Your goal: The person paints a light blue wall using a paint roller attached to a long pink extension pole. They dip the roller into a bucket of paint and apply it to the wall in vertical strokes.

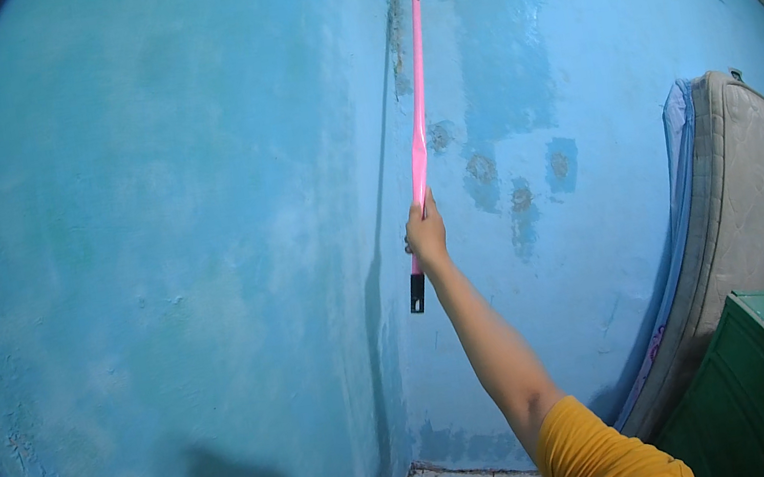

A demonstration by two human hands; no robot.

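Head view: right hand [425, 232] wrapped tight around pink pole [417, 134], near its black lower end, orange tip up in corner of blue wall [153, 223]. Best kept close along the corner seam, grip firm. Mattress [744, 214], green cabinet [759, 380] well off right.

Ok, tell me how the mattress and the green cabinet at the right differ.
The mattress is grey-white, soft and quilted; the green cabinet is hard, with a flat top. The mattress stands on edge, tilted back against the blue wall; the green cabinet sits lower, in front of the mattress's foot. The mattress reaches well above the green cabinet. Both stand at the right, away from the right hand gripping the pink pole.
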